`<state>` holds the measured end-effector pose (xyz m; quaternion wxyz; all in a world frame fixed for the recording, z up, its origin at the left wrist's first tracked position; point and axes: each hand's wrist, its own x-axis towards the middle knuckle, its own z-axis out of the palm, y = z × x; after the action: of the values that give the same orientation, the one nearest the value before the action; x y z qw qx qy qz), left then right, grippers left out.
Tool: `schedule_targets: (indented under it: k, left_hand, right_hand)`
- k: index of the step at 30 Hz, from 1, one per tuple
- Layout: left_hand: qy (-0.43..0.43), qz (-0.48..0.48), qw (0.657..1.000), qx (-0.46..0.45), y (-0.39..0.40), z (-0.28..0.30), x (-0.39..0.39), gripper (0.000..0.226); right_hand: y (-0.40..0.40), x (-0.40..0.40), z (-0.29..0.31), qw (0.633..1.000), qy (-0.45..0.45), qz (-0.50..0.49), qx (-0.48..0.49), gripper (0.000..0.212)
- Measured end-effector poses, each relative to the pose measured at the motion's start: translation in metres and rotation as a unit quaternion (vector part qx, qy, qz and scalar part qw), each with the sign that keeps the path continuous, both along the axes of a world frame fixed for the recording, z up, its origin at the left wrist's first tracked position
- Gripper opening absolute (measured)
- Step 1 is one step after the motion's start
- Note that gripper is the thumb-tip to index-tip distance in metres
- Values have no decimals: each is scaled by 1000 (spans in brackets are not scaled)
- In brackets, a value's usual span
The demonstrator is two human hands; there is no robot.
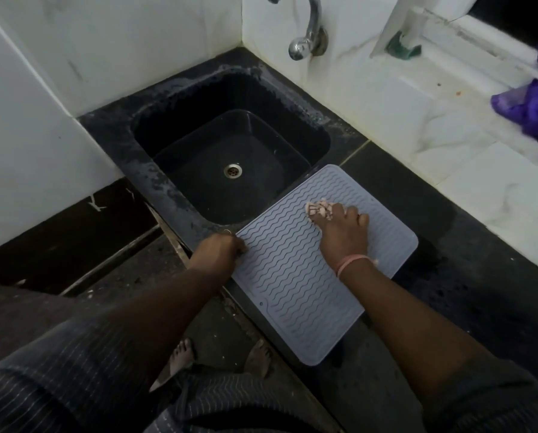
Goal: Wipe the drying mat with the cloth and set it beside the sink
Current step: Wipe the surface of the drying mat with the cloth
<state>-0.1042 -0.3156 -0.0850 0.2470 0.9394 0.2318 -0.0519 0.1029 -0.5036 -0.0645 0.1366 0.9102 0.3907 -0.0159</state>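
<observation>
A grey drying mat [295, 276] with wavy ridges lies on the black counter, just right of the black sink [230, 151]. Its near corner juts out past the counter's front edge. My left hand [220, 248] grips the mat's left edge with curled fingers. My right hand [342, 229] rests on the mat's far half and holds a small pale pink cloth [317, 209] bunched under its fingers. Most of the cloth is hidden beneath that hand.
A chrome tap [308, 35] sticks out of the white wall above the sink. A purple cloth [533, 104] lies on the white ledge at far right. The black counter [448, 245] continues right of the mat. My bare feet [255, 357] show on the floor below.
</observation>
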Motion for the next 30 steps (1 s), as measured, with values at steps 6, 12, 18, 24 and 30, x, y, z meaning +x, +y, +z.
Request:
schedule_targets:
  k: [6,12,18,24,30]
  left_hand:
    - [10,32,999,-3,-5,2,2,29]
    - [14,89,995,30,-17,9,9,14]
    - [13,70,996,44,-25,7,12,9]
    - [15,69,996,50,-28,6,12,6]
    - [32,89,994,57,-30,8,18,11]
  right_hand:
    - [-1,-50,-1,995,60,5,79,56]
    - [11,-139,-3,978,117,156,74,38]
    - [-3,-85,-2,969,84,225,50,49]
    - [-5,-19,3,972,41,229,26,57]
    - [-20,66,2,991,-3,136,-2,47]
